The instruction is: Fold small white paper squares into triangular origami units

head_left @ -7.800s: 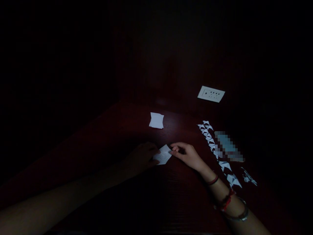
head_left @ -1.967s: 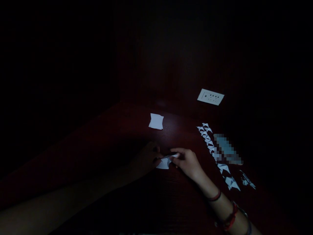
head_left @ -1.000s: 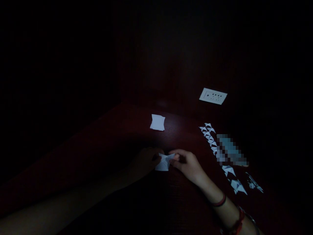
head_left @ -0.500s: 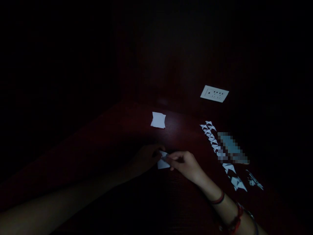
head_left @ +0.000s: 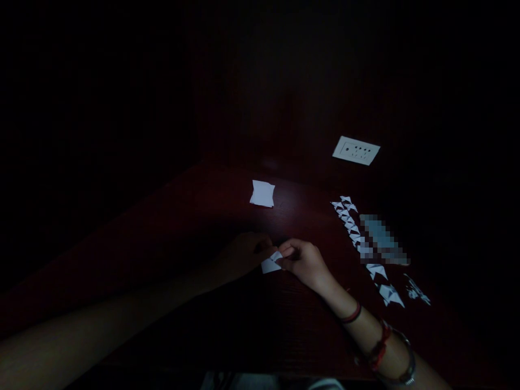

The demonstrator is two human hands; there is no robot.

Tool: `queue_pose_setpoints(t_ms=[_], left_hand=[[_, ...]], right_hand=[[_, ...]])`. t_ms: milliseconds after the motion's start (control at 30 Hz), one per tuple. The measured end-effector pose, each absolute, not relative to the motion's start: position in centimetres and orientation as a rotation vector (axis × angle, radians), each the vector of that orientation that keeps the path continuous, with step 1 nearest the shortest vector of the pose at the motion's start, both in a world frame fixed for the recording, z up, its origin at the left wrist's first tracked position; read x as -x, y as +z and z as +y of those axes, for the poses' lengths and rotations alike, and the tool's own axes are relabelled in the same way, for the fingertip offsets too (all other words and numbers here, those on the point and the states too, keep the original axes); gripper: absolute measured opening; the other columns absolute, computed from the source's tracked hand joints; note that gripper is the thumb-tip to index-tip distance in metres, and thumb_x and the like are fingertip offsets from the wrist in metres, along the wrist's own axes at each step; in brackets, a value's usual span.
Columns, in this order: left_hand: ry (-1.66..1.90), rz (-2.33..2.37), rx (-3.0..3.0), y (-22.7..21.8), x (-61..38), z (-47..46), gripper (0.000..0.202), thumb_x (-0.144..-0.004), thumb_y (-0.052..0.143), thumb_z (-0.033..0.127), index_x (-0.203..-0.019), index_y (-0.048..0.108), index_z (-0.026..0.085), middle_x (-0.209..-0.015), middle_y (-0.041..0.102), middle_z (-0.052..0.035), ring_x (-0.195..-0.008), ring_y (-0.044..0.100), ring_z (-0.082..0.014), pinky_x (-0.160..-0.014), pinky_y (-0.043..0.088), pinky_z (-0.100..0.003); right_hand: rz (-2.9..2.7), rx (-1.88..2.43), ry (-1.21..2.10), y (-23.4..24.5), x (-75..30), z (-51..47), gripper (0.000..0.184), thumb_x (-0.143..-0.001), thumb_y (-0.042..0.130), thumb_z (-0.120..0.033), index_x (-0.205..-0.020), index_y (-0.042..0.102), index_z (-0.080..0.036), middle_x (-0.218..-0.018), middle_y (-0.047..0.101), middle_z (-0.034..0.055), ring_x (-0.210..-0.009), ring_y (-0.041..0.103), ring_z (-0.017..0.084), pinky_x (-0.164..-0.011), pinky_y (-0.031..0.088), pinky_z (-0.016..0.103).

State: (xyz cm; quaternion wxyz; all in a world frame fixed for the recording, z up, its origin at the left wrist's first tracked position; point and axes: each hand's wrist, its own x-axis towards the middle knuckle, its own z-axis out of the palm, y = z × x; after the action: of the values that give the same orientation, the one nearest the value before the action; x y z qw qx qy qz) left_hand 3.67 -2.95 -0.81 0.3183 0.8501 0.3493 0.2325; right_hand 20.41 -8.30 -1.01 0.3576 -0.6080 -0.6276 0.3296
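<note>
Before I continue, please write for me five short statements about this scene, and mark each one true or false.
1. The left hand and the right hand both have fingers on one small paper. True.
2. The flat white squares lie nearer to the person than the hands. False: the flat white squares lie beyond them.
3. Folded white pieces form a line to the right of the right hand. True.
4. The socket plate is left of the flat white squares. False: the socket plate is to their right.
5. A red band is around the right forearm. True.
</note>
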Motion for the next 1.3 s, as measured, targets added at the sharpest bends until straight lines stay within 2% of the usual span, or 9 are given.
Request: queue_pose_setpoints(t_ms=[133,233,333,567,700,800,1033,1200,1300], left_hand=[[0.653,0.926,-2.224,-1.4,-3.6,-2.5,0.011,-0.077,0.049,0.024,-0.081,0.057,0.018,-0.078,0.060,0.0014,-0.072,0.056,-0.0133,-0.062,0.039,-0.022],[0.683,0.889,-2.187,-1.4,-3.5,-2.6,0.011,-0.077,0.048,0.023,-0.083,0.057,0.018,-0.080,0.059,0.0013,-0.073,0.055,-0.0131,-0.064,0.040,-0.022],[0.739,0.908,-2.185,-1.4,-3.5,-2.7,0.012,-0.076,0.049,0.021,-0.086,0.057,0.018,-0.084,0.059,0.0007,-0.077,0.055,-0.0138,-0.067,0.041,-0.024],[0.973,0.898,-2.140,-1.5,-3.4,-2.1,0.031,-0.074,0.054,0.017,-0.104,0.050,0.019,-0.100,0.052,-0.0030,-0.078,0.056,-0.0136,-0.070,0.045,-0.027],[1.034,0.826,-2.156,-0.9,-3.6,-2.4,0.019,-0.073,0.053,0.011,-0.091,0.053,0.018,-0.091,0.052,-0.0005,-0.073,0.055,-0.0112,-0.066,0.046,-0.025],[1.136,0.778,-2.248,-0.5,-3.8,-2.8,0.010,-0.076,0.053,0.010,-0.082,0.055,0.018,-0.089,0.052,-0.0002,-0.080,0.053,-0.0125,-0.072,0.044,-0.026],[1.197,0.741,-2.302,-0.5,-4.0,-3.0,0.013,-0.079,0.052,0.012,-0.089,0.055,0.020,-0.096,0.053,-0.0003,-0.089,0.052,-0.0133,-0.080,0.043,-0.028],[1.175,0.822,-2.271,-0.6,-3.9,-3.2,0.011,-0.079,0.053,0.015,-0.090,0.054,0.020,-0.093,0.057,0.0001,-0.084,0.055,-0.0133,-0.077,0.045,-0.028],[1.207,0.855,-2.276,-0.9,-3.9,-3.1,0.012,-0.078,0.056,0.016,-0.088,0.056,0.020,-0.095,0.057,-0.0005,-0.086,0.055,-0.0143,-0.078,0.046,-0.029]], right_hand=[[-1.644,1.594,0.825,-0.7,-20.3,-8.3,0.014,-0.070,0.057,-0.028,-0.073,0.063,-0.015,-0.059,0.061,0.0002,-0.054,0.055,0.011,-0.054,0.042,0.021],[-1.597,1.589,0.796,-1.0,-20.3,-7.9,0.012,-0.066,0.060,-0.025,-0.074,0.062,-0.015,-0.064,0.062,0.0002,-0.056,0.055,0.011,-0.055,0.042,0.021],[-1.527,1.536,0.801,-1.4,-20.3,-7.5,0.020,-0.063,0.061,-0.021,-0.082,0.059,-0.016,-0.068,0.063,0.0001,-0.057,0.056,0.011,-0.056,0.044,0.022],[-1.663,1.381,0.516,-0.6,-20.1,-7.9,0.015,-0.070,0.055,-0.015,-0.084,0.058,-0.018,-0.070,0.062,-0.0008,-0.056,0.051,0.010,-0.055,0.041,0.020],[-1.731,1.376,0.337,0.0,-20.1,-8.4,0.014,-0.073,0.053,-0.013,-0.085,0.060,-0.018,-0.074,0.063,0.0003,-0.063,0.055,0.012,-0.059,0.041,0.021],[-1.738,1.363,0.264,0.1,-20.1,-8.3,0.014,-0.073,0.054,-0.011,-0.083,0.063,-0.018,-0.074,0.063,0.0015,-0.065,0.055,0.013,-0.061,0.042,0.022],[-1.758,1.304,0.240,0.1,-20.3,-8.2,0.018,-0.075,0.053,-0.012,-0.086,0.065,-0.019,-0.073,0.061,0.0023,-0.067,0.054,0.014,-0.062,0.043,0.024],[-1.793,1.261,0.254,0.1,-20.0,-8.5,0.024,-0.075,0.052,-0.009,-0.092,0.065,-0.020,-0.078,0.063,0.0029,-0.072,0.056,0.015,-0.066,0.044,0.025],[-1.753,1.275,0.265,0.2,-19.8,-8.6,0.022,-0.075,0.053,-0.009,-0.089,0.065,-0.020,-0.076,0.062,0.0023,-0.068,0.055,0.014,-0.063,0.044,0.023]])
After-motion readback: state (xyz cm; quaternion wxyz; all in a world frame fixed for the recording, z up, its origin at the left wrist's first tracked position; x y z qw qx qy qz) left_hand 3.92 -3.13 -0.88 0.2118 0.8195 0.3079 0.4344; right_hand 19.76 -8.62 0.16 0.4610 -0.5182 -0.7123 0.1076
